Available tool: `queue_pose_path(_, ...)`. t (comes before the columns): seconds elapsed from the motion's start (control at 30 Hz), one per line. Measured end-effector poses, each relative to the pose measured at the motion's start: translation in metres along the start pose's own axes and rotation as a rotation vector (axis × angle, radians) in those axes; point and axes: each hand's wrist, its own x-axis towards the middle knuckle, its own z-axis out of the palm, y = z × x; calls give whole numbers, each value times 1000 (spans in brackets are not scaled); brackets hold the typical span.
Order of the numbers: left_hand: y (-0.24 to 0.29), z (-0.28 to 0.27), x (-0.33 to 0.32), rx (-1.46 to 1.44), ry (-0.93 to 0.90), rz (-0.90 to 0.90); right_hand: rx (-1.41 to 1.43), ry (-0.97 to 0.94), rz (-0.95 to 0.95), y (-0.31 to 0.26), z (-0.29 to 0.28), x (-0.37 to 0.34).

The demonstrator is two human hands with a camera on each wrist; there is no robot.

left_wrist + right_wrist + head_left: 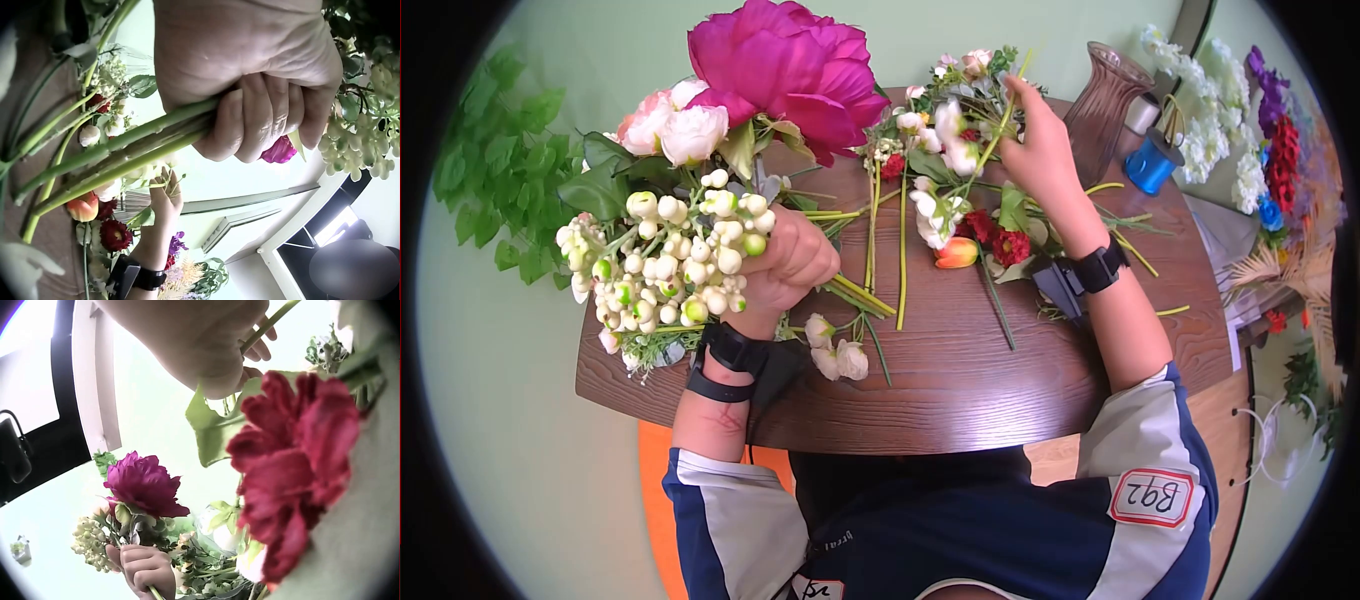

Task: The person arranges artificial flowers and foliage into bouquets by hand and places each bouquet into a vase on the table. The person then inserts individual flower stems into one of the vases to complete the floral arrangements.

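My left hand (790, 262) grips a bunch of artificial flower stems. Above the fist stand a large magenta peony (795, 75), pale pink roses (693, 133) and a cluster of white berries (685, 255). In the left wrist view the fingers curl round several thick green stems (119, 145). Over the back right of the table, my right hand (1045, 150) pinches a thin green stem (998, 135) between thumb and fingers. White blossoms (956, 140) overlap that stem's lower part. A red flower (294, 469) looms close in the right wrist view.
On the dark wooden table (940, 400) lie an orange tulip (957, 252), red flowers (1012, 246), white roses (837, 350) and loose stems. A ribbed glass vase (1100, 105) and a blue ribbon spool (1152, 165) stand back right. Leafy greenery (505, 160) hangs at left.
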Motion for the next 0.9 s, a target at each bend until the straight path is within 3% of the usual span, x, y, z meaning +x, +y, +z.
queue_pose_path(0.4,-1,1,-1,-20,13,-16,-96,-109,92,-14,-3,-3)
queue_pose_path(0.47,-1,-1,-2,-23,15,-20,-167,-247,262,-27,-9,0)
queue_pose_path(0.5,-2,-1,-1,-44,4,-11,-161,-247,259,-27,-8,-1)
queue_pose_path(0.57,-2,0,0,-74,-12,-7,-307,-151,-32,-23,-7,-2)
queue_pose_path(0.67,-4,1,-1,-67,3,-8,-282,-205,-145,-25,-7,-2)
queue_pose_path(0.7,-4,1,-1,-46,9,-13,-221,-302,-193,-21,-5,-3)
queue_pose_path(0.8,-4,-2,-1,-65,-22,-13,-74,-313,-249,-27,2,-7)
queue_pose_path(0.9,-4,-4,-3,-73,-31,-25,5,-334,-439,-37,5,-8)
